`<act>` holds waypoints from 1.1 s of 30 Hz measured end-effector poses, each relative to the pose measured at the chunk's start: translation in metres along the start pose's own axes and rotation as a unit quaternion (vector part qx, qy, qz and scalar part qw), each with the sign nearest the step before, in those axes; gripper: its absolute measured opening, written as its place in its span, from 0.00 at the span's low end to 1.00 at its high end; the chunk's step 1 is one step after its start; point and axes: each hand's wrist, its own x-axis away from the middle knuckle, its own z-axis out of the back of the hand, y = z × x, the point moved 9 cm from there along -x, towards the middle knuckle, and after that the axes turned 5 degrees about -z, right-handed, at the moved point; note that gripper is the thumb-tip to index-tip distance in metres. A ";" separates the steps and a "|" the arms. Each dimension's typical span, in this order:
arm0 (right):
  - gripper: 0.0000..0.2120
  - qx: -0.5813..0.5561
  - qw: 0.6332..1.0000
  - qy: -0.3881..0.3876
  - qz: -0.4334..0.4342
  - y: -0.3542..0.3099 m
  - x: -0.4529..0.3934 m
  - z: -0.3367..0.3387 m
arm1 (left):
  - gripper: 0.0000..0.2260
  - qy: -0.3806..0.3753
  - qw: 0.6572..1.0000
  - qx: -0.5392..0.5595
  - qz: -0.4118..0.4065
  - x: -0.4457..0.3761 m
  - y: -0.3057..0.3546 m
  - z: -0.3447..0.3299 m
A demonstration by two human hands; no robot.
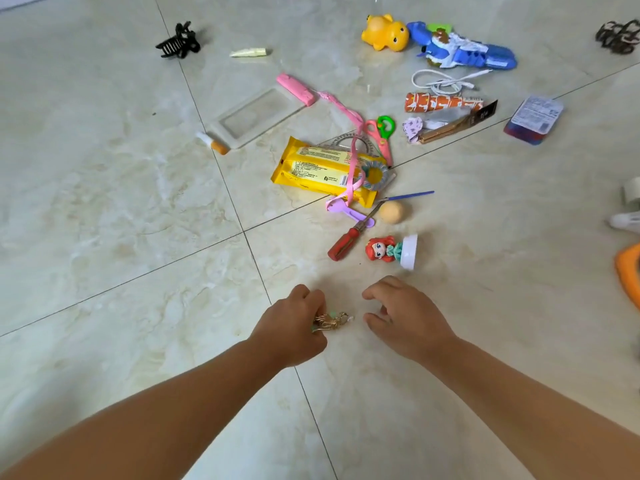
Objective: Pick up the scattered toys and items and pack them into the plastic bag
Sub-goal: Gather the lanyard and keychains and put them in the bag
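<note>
Risk: the left hand point(294, 323) pinches a small gold trinket point(331, 321) that could slip to the floor point(138, 209), while the right hand point(403, 315) hovers loosely curled, its grip empty, no plastic bag visible.

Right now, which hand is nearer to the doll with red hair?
The right hand. It lies just below the doll with fingers loosely curled, holding nothing. The left hand is farther to the left and grips a small gold trinket.
</note>
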 end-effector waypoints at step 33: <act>0.10 0.082 0.927 0.053 0.362 -0.240 0.047 -0.034 | 0.08 0.180 0.904 0.300 0.244 0.202 -0.150 0.113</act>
